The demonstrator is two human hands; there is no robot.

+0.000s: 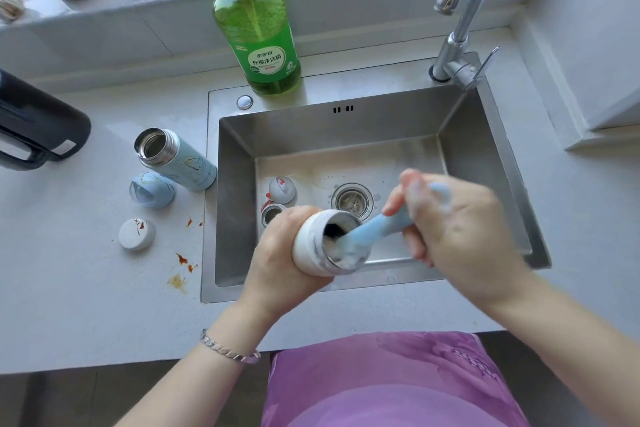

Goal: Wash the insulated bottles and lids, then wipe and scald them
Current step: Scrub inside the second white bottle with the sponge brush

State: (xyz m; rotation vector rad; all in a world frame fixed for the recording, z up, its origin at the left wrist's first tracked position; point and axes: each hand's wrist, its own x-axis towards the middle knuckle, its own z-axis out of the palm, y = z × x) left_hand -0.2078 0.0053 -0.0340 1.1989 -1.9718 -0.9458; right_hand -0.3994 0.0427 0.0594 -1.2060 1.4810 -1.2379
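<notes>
The big metal sink [311, 135] sits in the counter, with a green soap bottle [263, 42] behind it. An open blue bottle [176, 158] sits left of the sink. Over the sink, the left hand [277, 253] wraps tight around a white bottle [306, 230], and the right hand [460, 225] grips a blue brush [374, 229] poked into it. A blue lid [152, 190] rests beside the blue bottle

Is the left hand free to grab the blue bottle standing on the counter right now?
Probably not yet: the left hand grips the white bottle over the sink. Nothing else blocks the way to the blue bottle beside it.
</notes>
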